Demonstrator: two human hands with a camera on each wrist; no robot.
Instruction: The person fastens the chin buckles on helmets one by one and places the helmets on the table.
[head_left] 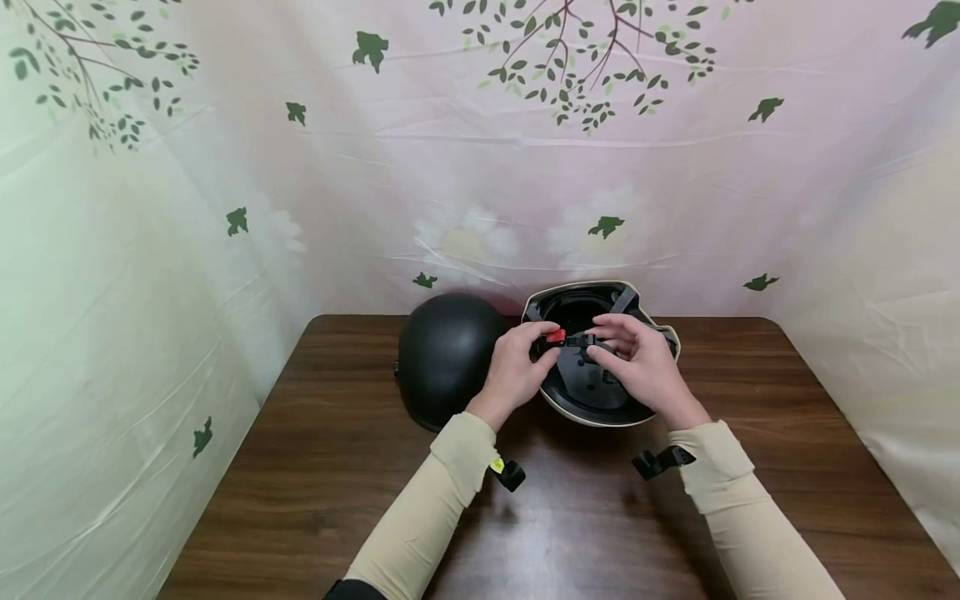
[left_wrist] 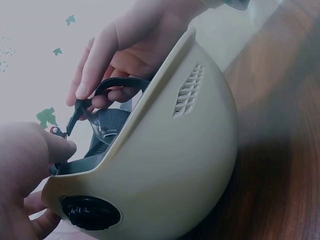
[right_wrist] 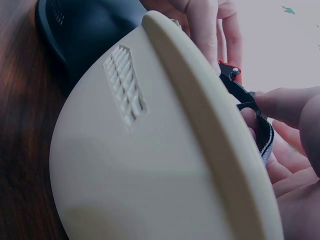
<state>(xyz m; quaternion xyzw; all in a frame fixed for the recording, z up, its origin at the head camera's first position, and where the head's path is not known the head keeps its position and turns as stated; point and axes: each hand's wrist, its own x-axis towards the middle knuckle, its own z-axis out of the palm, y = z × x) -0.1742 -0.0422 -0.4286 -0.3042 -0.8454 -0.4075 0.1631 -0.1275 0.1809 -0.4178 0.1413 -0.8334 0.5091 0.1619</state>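
A cream helmet [left_wrist: 180, 145] lies upside down on the table, its black padded inside [head_left: 596, 392] facing up. Over its opening, the left hand [head_left: 519, 360] pinches the red-and-black buckle half [head_left: 556, 336] of the chin strap between thumb and fingers. From the other side, the right hand [head_left: 647, 367] pinches the black buckle half [head_left: 582, 340], whose black strap [left_wrist: 120, 81] loops back to the helmet's edge. In the head view the two halves meet end to end; the left wrist view shows them close together.
A black helmet [head_left: 448, 358] stands dome up on the left, close beside the cream one. Both sit near the back edge of the brown wooden table [head_left: 315, 467]. Behind rises a pale cloth [head_left: 337, 183] with leaf and bird prints.
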